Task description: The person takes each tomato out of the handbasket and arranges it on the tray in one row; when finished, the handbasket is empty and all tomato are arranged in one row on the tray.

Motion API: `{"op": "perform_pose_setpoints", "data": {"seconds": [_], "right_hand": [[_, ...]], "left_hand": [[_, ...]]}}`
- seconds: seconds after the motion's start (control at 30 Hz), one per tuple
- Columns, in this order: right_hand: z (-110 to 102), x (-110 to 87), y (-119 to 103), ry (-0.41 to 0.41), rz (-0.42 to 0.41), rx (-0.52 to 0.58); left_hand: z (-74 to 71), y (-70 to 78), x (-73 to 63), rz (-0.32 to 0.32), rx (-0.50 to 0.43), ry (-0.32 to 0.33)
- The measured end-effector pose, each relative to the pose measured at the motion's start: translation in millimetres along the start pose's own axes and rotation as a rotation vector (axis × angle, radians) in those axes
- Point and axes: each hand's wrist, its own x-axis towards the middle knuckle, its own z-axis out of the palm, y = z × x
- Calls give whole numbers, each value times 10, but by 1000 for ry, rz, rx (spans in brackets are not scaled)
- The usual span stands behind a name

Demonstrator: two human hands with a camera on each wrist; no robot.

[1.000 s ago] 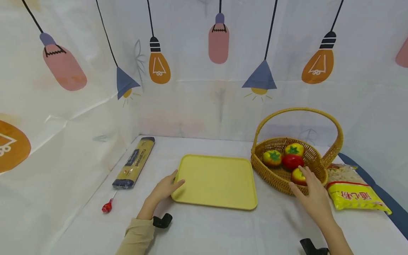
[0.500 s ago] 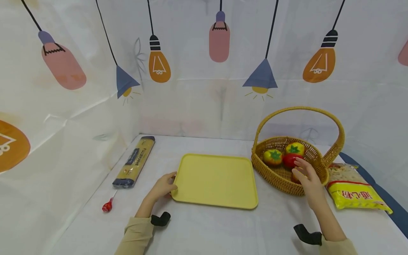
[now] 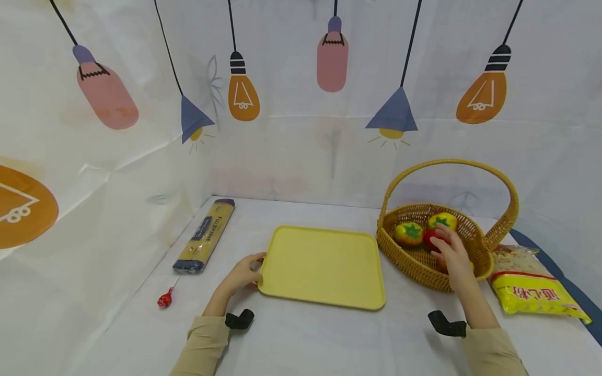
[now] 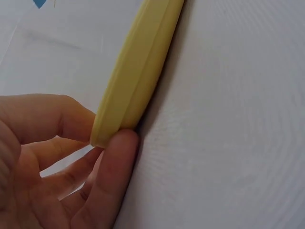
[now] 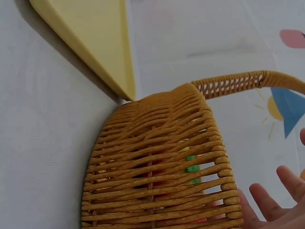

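My left hand [image 3: 241,274] pinches the near left corner of a yellow rectangular tray [image 3: 324,266]; in the left wrist view the fingers lie on both sides of its rim [image 4: 131,78]. Over the front of a wicker basket [image 3: 400,266] with a tall arched handle hovers my right hand [image 3: 457,262], fingers loosely bent and spread. Inside the basket are a smooth red fruit [image 3: 428,239], partly hidden by the fingertips, and yellow-red fruits [image 3: 408,234] with green star-shaped tops. One of these lies mostly hidden under the hand.
A spaghetti pack [image 3: 205,237] lies on the left of the white table, with a red lollipop [image 3: 165,298] in front of it. Right of the basket is a yellow-and-clear food bag [image 3: 531,292]. A cloth printed with lamps [image 3: 301,156] hangs behind.
My left fingers have closed onto the tray's corner. My right hand has moved further over the basket, toward the red fruit, its fingers bending more. The head view has shifted slightly left.
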Motion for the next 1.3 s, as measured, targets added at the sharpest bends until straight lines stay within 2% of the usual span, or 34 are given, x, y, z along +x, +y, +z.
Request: {"op": "perform_pose_setpoints", "data": {"seconds": [0.27, 0.4, 0.67, 1.0, 1.17, 1.3], "right_hand": [[1, 213, -27, -33, 101, -35], [15, 292, -50, -38, 158, -31], [52, 421, -29, -41, 158, -63], [99, 585, 20, -43, 229, -92], [114, 668, 56, -105, 249, -125], [120, 730, 85, -166, 227, -150]], "left_hand": [[-39, 28, -57, 24, -72, -57], [-82, -29, -37, 48, -112, -99], [-151, -144, -28, 64, -142, -134], [-162, -123, -30, 56, -136, -152], [-157, -124, -42, 58, -134, -157], [-152, -124, -26, 47, -136, -152]]}}
